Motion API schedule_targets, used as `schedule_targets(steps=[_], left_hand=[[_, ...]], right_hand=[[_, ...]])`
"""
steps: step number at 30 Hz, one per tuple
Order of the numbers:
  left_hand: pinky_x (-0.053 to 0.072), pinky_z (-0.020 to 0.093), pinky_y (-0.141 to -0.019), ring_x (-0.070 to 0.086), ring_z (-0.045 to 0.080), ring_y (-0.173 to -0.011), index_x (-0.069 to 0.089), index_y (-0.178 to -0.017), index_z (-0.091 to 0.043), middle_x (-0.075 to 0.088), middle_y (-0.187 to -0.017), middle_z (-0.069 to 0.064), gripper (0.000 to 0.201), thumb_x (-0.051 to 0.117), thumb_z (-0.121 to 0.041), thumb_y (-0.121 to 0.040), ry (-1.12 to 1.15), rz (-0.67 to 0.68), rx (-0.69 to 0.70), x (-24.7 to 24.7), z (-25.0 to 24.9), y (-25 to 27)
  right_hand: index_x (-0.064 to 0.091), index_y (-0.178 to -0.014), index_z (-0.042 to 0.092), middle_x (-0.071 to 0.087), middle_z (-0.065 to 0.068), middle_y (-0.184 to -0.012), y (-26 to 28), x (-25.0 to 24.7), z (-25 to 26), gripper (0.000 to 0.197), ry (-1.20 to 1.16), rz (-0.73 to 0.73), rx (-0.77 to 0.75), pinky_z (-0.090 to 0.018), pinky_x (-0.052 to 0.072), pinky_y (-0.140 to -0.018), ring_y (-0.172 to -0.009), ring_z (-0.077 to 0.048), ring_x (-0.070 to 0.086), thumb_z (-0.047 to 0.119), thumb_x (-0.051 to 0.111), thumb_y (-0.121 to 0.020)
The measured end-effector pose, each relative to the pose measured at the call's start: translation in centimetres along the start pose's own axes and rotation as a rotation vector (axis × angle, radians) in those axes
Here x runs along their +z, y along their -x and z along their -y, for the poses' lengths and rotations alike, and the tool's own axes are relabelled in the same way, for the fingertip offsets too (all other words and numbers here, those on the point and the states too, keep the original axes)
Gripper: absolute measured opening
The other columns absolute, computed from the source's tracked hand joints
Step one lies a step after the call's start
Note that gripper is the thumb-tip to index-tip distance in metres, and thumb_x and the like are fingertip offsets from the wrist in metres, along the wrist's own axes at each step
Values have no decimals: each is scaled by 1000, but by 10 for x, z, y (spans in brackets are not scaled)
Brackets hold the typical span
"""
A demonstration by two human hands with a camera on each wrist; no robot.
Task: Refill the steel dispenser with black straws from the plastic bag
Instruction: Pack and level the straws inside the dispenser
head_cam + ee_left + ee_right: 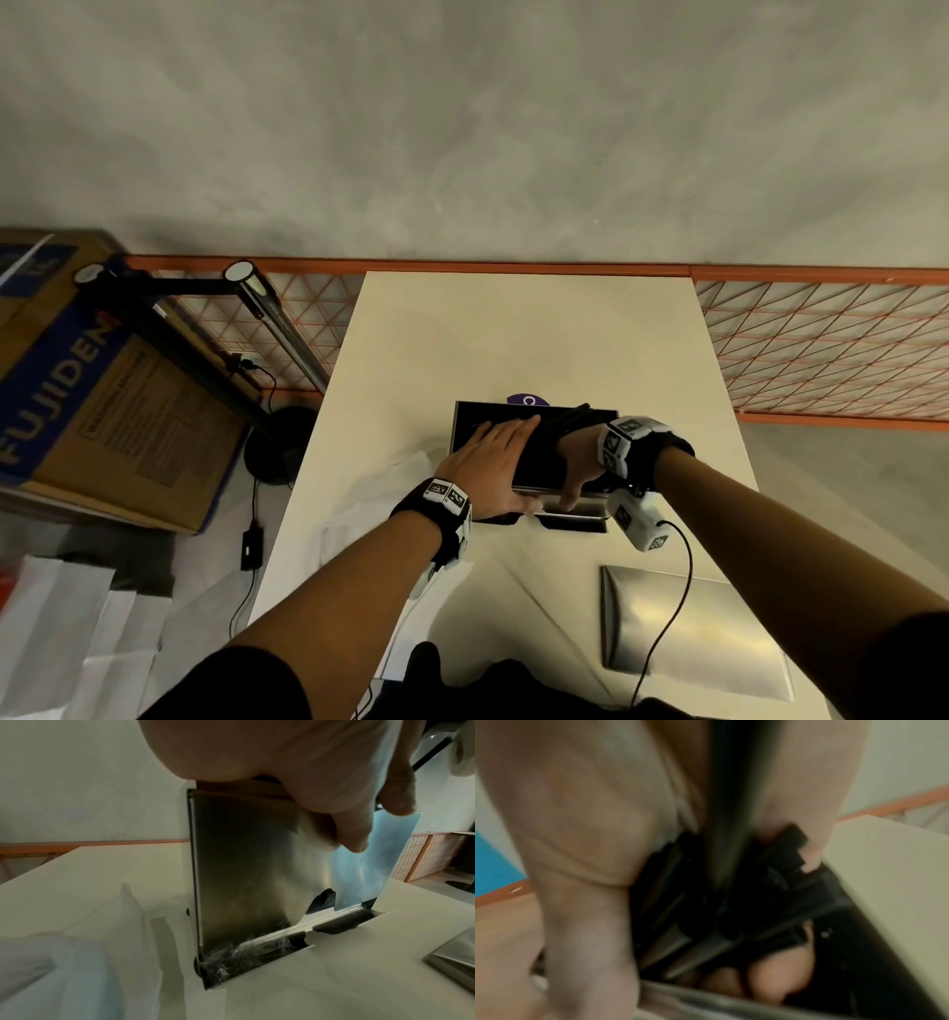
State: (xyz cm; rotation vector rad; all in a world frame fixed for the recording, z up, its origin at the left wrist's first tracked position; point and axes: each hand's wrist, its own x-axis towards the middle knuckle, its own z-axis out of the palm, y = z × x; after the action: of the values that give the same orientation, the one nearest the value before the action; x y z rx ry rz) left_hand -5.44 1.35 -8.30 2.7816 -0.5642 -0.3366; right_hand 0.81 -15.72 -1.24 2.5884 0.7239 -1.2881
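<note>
The steel dispenser [565,514] stands open-topped in the middle of the cream table [513,334]. My left hand [493,452] lies flat over its left half, fingers straight, thumb down the steel front [244,872]. My right hand [577,462] grips a bundle of black straws [544,452] and holds it in the opening; their far ends stick out past the right rim. The right wrist view is blurred: black straws [721,882] run through my right hand [590,821]. Wrapped straws [244,955] lie in the bottom tray. The plastic bag [390,493] lies left of the dispenser.
The steel lid [688,627] lies flat on the table near its front right, with a black cable [672,591] over it. A purple item [526,400] peeks out behind the dispenser. A cardboard box [92,390] and a lamp stand [277,447] sit left of the table.
</note>
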Motion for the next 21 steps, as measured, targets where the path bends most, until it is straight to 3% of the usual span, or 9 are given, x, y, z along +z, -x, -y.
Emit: schedule_targets(steps=[2, 6, 10, 15, 18, 21], left_hand=[[11, 41, -128, 19, 18, -153, -2, -162, -23, 26, -164, 3, 123, 68, -75, -75, 11, -16, 0, 1, 0, 0], [12, 42, -128, 21, 16, -152, 2, -162, -23, 27, -163, 0, 121, 64, -80, -75, 47, -37, 7, 0, 0, 1], [12, 42, -128, 21, 17, -152, 5, -163, -20, 27, -163, 0, 116, 58, -81, -79, 60, -37, 9, -4, -1, 1], [12, 44, -127, 19, 16, -153, 4, -162, -24, 25, -165, -2, 111, 49, -85, -81, 33, 1, 23, 0, 1, 0], [10, 42, -128, 20, 13, -152, 12, -162, -24, 28, -163, -5, 107, 56, -79, -81, 77, -39, 34, -2, -1, -1], [11, 42, -127, 28, 13, -147, 31, -156, -21, 38, -156, -4, 94, 65, -68, -82, 136, -131, 49, -3, -6, -5]], right_hand=[[59, -129, 13, 68, -4, -115, -1, 1, 7, 70, 95, -22, 20, -33, 48, -94, -106, -24, 64, 47, 81, -71], [54, -131, 8, 63, -9, -125, 2, 6, 16, 62, 179, -60, 49, -35, 44, -98, -117, -29, 59, 33, 78, -80], [60, -126, 11, 65, -9, -119, 7, 8, 11, 46, 151, -137, -18, -35, 50, -95, -112, -28, 62, 20, 72, -83], [58, -124, 15, 63, -8, -119, 21, 7, 3, 40, 148, -192, -66, -38, 53, -89, -111, -30, 61, 21, 64, -85], [58, -124, 15, 64, -7, -119, 31, 1, -6, 38, 129, -225, -108, -38, 51, -92, -113, -29, 60, 19, 62, -87], [57, -126, 18, 65, -5, -120, 40, -4, -10, 36, 97, -280, -141, -34, 46, -89, -114, -28, 59, 19, 60, -90]])
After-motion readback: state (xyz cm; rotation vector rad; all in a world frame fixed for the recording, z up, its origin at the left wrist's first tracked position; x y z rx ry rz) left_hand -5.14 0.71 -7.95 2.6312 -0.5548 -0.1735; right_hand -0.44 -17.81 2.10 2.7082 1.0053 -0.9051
